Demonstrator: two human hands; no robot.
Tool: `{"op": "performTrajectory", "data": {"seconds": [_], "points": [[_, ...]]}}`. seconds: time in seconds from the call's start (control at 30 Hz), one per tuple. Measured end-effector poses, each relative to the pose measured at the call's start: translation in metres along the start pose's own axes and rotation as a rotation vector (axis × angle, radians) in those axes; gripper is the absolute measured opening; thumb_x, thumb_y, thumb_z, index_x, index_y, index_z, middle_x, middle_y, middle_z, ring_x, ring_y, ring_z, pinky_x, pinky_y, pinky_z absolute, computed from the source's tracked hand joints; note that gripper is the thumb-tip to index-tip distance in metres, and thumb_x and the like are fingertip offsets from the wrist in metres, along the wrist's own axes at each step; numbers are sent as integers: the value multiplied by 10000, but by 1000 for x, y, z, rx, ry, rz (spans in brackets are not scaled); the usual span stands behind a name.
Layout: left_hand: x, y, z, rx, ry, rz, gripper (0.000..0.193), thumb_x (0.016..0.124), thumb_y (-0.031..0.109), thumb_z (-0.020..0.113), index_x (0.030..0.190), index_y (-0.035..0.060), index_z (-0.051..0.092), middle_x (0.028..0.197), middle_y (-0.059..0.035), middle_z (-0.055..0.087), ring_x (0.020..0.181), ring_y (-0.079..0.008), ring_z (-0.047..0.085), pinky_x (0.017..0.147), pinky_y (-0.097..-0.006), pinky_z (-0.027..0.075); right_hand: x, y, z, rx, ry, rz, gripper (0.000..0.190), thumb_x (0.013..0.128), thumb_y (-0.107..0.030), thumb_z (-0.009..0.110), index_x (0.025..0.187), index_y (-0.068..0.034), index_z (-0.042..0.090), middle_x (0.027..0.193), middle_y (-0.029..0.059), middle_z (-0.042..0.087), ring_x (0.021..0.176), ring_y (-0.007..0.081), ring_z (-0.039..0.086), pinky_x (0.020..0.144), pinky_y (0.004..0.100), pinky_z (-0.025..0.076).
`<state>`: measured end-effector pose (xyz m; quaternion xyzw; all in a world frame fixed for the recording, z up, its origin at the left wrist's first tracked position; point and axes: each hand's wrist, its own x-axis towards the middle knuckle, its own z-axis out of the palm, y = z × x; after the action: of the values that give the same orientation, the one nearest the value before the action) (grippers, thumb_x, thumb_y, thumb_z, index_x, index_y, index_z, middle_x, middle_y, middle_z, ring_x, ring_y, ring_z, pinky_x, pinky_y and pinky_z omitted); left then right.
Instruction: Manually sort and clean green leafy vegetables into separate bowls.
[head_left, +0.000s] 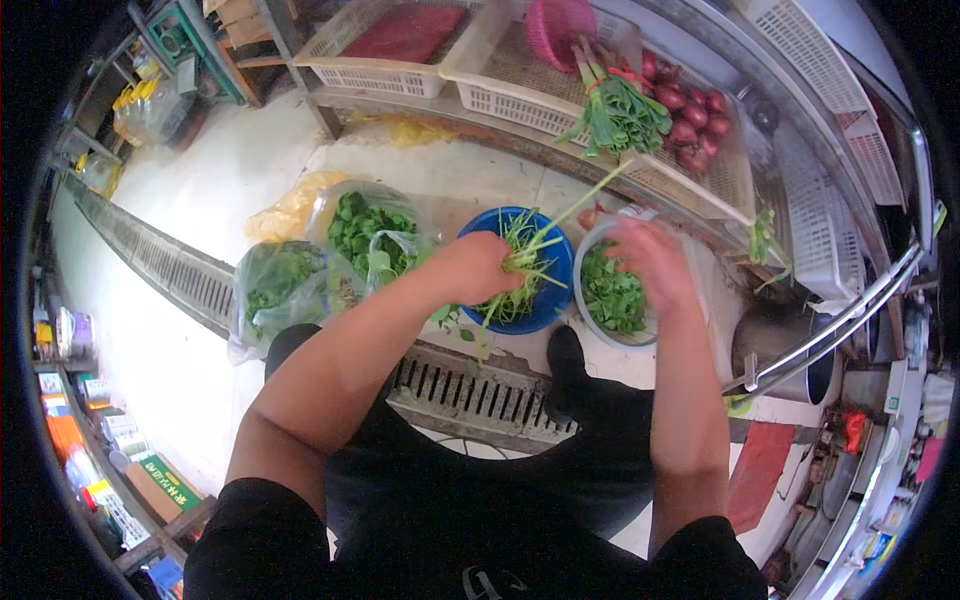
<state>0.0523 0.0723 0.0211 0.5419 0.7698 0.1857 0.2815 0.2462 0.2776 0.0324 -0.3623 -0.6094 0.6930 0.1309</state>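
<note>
My left hand (487, 268) is closed around a bunch of green stems (529, 259) over a blue plastic basin (566, 289). More thin stems lie in that basin. My right hand (651, 259) is slightly blurred, its fingers apart, above the right side of a grey-white round tub (585, 304); I see nothing held in it. Picked green leaves (611, 292) fill the tub. Left of the basin, a clear plastic bag holds leafy greens (360, 225), and another bag with greens (277, 274) stands beside my left knee.
A metal floor drain grate (480, 394) runs between my feet. Ahead, a low shelf carries white plastic crates (517, 112) with red onions (690, 120), tied leafy stalks (622, 120) and a pink basket (559, 34). A metal pot (780, 345) lies at the right. Yellow-capped bottles (146, 109) stand far left.
</note>
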Motion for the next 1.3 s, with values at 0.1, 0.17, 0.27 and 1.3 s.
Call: {"op": "performTrajectory", "data": {"seconds": [0.1,0.17,0.27,1.3], "points": [[-3,3,2,-24,-143,4,438,787,413,641,826,-22,656,831,-244,622,850,-393,606,788,-445,481,-8,1,51,88,-155,100,335,921,-256,561,1170,-33,580,992,81,662,740,132,594,653,255,455],[-2,2,2,8,-153,74,444,779,417,650,832,-23,655,827,-241,623,843,-392,608,785,-445,481,-10,2,73,148,-197,42,241,937,-242,534,1087,-62,592,938,52,663,671,113,597,574,229,432],[-1,-1,-1,-33,-199,62,444,761,415,671,836,-22,656,838,-242,628,838,-384,611,773,-439,482,-1,13,71,149,-169,6,197,949,-236,522,1016,-67,598,880,43,657,649,102,584,578,232,440],[-3,-22,-22,-1304,32,-281,324,956,273,506,1090,-11,586,985,-131,641,793,-219,640,653,-309,511,4,12,86,462,-35,-68,169,951,-230,525,976,-72,580,889,52,648,741,144,591,641,286,463]]}}
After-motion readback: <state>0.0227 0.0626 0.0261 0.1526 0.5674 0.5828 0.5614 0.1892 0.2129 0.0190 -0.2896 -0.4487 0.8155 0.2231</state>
